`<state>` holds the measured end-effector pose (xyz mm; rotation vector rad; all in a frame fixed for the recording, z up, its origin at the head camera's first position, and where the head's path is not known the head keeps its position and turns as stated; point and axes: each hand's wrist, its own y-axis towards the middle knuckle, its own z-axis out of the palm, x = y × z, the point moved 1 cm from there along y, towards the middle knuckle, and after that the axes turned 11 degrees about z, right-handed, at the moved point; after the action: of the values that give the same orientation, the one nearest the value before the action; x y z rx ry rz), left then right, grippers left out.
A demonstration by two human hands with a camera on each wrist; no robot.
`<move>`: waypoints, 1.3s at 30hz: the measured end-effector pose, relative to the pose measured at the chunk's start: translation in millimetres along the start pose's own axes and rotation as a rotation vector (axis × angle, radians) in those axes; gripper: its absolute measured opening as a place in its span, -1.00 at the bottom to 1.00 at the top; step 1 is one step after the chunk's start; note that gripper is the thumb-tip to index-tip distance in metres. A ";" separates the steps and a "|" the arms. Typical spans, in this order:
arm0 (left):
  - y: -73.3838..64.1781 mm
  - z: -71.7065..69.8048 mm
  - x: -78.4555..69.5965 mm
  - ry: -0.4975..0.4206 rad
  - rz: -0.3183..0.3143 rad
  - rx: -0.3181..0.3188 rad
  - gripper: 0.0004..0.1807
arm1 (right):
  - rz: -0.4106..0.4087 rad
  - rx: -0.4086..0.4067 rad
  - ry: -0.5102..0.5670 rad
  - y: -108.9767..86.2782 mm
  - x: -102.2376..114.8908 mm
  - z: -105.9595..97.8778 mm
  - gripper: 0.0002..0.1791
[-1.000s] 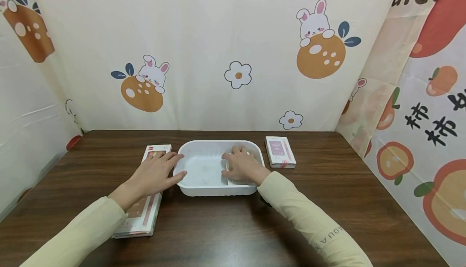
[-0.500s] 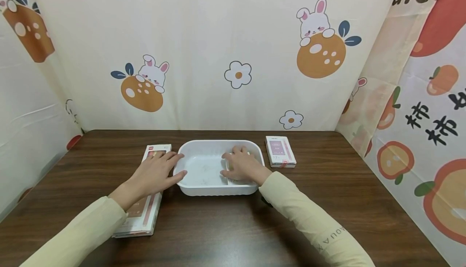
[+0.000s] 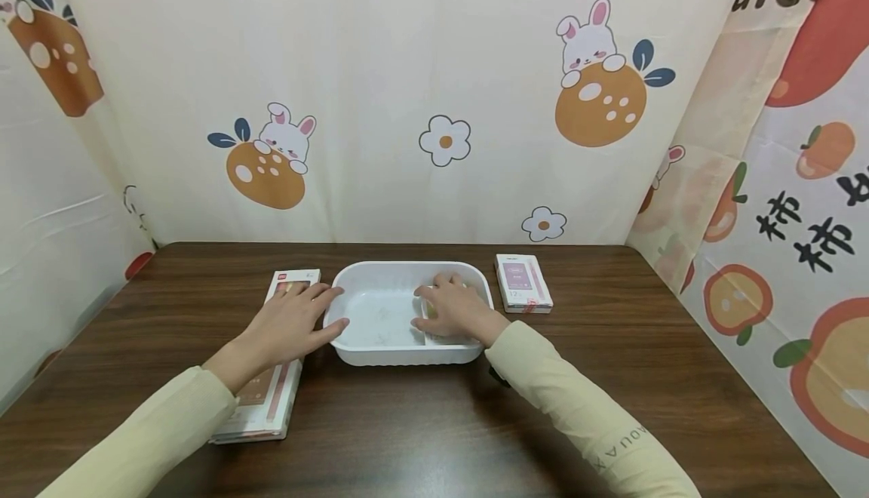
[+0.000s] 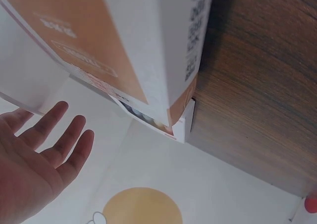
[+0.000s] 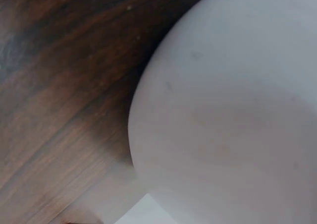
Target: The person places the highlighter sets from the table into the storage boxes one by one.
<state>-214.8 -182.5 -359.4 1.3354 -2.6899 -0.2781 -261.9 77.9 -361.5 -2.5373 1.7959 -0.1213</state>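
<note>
Left hand [image 3: 288, 324] at the rim, right hand [image 3: 456, 311] inside a white tub [image 3: 380, 318] on a brown tabletop [image 3: 394, 430].
Nearest, a tan-panelled box [image 3: 268, 401] lies partly under the left sleeve [image 3: 159, 422] and hand, whose grip is released, fingers spread. In the tub's right end, the right hand covers a white pack [image 3: 437, 339]; whether that grip is clenched on it cannot be told. Beyond, right of the tub, lies a purple-labelled box [image 3: 523, 284]; behind hangs a printed curtain [image 3: 380, 189].
</note>
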 end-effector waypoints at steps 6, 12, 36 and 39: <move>-0.1 -0.8 -0.4 -0.002 0.002 0.003 -0.35 | -0.014 -0.019 0.004 -0.3 -1.8 -0.6 -0.41; -0.2 -0.9 0.3 0.012 0.010 -0.010 -0.35 | -0.016 -0.020 0.012 -1.5 -2.8 -3.2 -0.40; 0.6 -0.4 -0.2 0.013 0.016 -0.014 -0.36 | -0.079 -0.180 -0.091 -8.2 -9.0 -16.8 -0.44; 0.6 -0.5 -0.5 0.012 0.015 -0.013 -0.36 | -0.066 -0.157 -0.066 -9.7 -9.4 -20.2 -0.44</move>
<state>-214.8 -181.8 -358.7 1.3088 -2.6826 -0.2854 -257.5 90.4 -341.1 -2.6714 1.7650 0.1052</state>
